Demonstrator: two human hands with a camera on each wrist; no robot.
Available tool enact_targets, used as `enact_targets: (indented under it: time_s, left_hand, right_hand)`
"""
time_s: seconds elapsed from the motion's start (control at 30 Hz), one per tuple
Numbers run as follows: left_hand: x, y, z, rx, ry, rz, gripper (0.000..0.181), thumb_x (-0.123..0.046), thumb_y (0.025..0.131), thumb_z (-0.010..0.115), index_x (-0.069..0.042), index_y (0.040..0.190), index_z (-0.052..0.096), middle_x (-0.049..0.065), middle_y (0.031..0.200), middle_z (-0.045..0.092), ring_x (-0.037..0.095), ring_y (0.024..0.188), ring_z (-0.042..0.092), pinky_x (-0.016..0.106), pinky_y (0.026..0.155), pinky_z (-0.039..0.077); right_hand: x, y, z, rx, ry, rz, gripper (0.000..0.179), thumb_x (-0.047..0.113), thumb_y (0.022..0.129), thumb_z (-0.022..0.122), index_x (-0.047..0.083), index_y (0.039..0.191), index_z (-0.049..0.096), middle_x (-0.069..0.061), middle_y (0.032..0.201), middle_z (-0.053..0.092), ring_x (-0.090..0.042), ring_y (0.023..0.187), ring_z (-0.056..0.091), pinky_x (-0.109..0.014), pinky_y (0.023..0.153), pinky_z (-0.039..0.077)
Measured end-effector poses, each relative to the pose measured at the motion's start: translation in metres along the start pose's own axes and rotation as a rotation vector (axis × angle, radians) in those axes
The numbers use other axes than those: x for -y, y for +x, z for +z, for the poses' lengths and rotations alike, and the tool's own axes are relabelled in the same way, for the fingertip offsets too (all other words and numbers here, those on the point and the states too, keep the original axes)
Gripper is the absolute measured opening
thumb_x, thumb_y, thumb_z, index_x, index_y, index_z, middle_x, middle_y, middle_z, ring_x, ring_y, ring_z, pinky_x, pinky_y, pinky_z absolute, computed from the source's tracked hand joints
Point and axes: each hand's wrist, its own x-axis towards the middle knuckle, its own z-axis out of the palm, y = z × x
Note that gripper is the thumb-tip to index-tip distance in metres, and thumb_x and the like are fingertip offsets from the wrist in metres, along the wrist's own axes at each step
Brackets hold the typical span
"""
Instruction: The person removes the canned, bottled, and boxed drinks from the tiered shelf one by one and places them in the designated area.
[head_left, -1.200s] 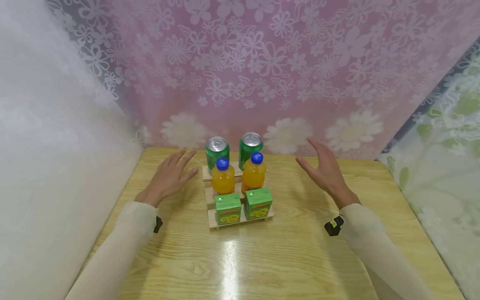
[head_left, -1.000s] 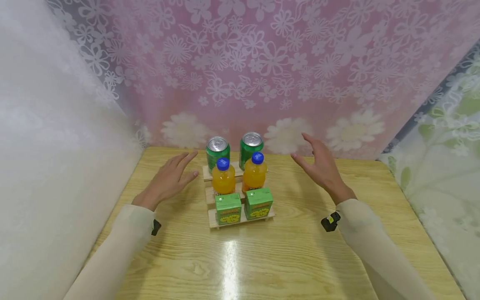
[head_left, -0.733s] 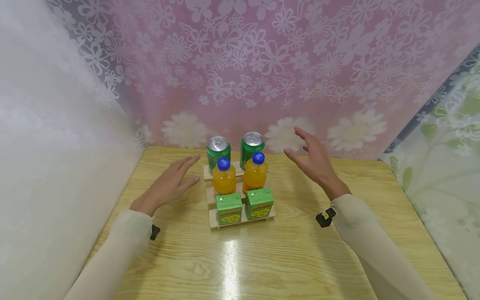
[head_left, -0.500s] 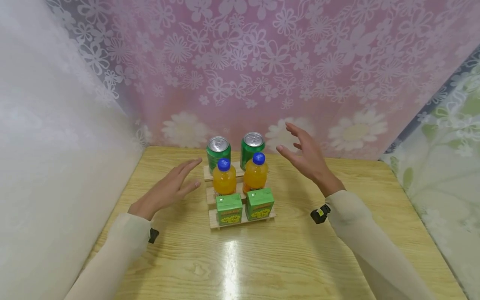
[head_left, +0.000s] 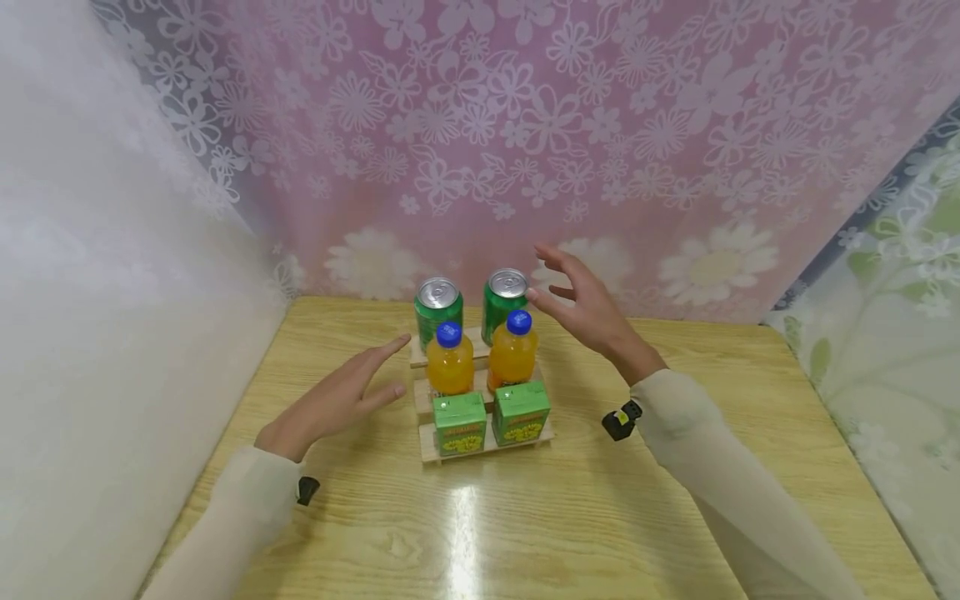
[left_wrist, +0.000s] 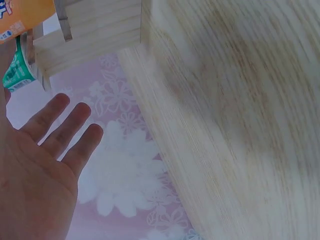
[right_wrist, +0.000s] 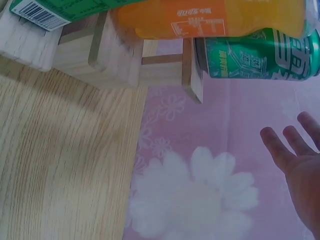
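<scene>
A stepped wooden rack [head_left: 487, 442] bears drinks in pairs. On its top step at the back stand two green cans, the left can [head_left: 438, 310] and the right can [head_left: 504, 307]. Orange-drink bottles with blue caps, the left bottle [head_left: 450, 364] and the right bottle [head_left: 513, 354], fill the middle step. Green juice boxes, the left box [head_left: 461, 425] and the right box [head_left: 521, 414], sit in front. My right hand [head_left: 588, 312] is beside the right can, thumb tip overlapping its edge in the head view. My left hand [head_left: 337, 396] is left of the rack, fingers extended, holding nothing.
The rack stands on a wood-grain table [head_left: 390, 533]. Close behind it hangs a pink floral curtain [head_left: 480, 167]. A white wall covering [head_left: 127, 250] closes the left side, and a leaf-patterned cloth [head_left: 885, 350] the right.
My right hand has moved left, up to the right can. The left hand has come slightly nearer to me, its fingertips closer to the rack. The drinks have stayed put.
</scene>
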Motion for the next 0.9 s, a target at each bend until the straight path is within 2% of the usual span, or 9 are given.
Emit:
enact_targets:
  time_s: [0.13,0.4,0.53,0.7,0.9]
  left_hand:
    - [-0.001,-0.001,0.004,0.004,-0.001,0.002,0.076,-0.048,0.112,0.061,-0.046,0.174,0.017,0.003,0.18,0.03,0.038,0.164,0.034,0.068,0.131,0.032]
    - [-0.004,-0.004,0.009,0.031,-0.001,0.006,0.076,-0.06,0.109,0.059,-0.043,0.174,0.023,0.002,0.178,0.035,0.037,0.163,0.037,0.068,0.13,0.035]
    - [-0.003,-0.006,0.011,0.036,-0.01,0.016,0.073,-0.057,0.109,0.06,-0.041,0.172,0.028,-0.001,0.177,0.037,0.035,0.162,0.038,0.066,0.13,0.036]
    - [-0.003,-0.007,0.014,0.025,-0.012,0.043,0.07,-0.048,0.109,0.066,-0.04,0.17,0.034,-0.003,0.175,0.041,0.032,0.162,0.04,0.063,0.13,0.038]
    - [-0.003,-0.005,0.02,0.017,-0.003,0.07,0.065,-0.049,0.108,0.068,-0.032,0.166,0.044,-0.003,0.171,0.047,0.029,0.16,0.044,0.06,0.131,0.038]
  right_hand:
    - [0.002,0.004,0.004,0.037,0.042,0.011,0.068,0.037,0.11,0.067,0.031,0.171,0.036,-0.004,0.176,0.037,-0.031,0.161,0.037,-0.062,0.127,0.042]
    - [0.005,0.012,0.013,0.126,0.076,-0.051,0.062,0.033,0.114,0.059,0.026,0.171,0.036,-0.007,0.175,0.039,-0.034,0.16,0.038,-0.062,0.128,0.041]
    - [0.007,0.016,0.015,0.163,0.072,-0.065,0.062,0.032,0.115,0.057,0.024,0.172,0.035,-0.008,0.175,0.039,-0.034,0.162,0.036,-0.064,0.129,0.039]
    - [0.007,0.018,0.018,0.2,0.089,-0.049,0.06,0.031,0.115,0.056,0.026,0.172,0.036,-0.008,0.175,0.04,-0.034,0.16,0.039,-0.066,0.128,0.039]
    - [0.005,0.021,0.02,0.236,0.089,0.01,0.056,0.037,0.115,0.057,0.034,0.169,0.041,-0.003,0.174,0.04,-0.035,0.159,0.04,-0.069,0.129,0.036]
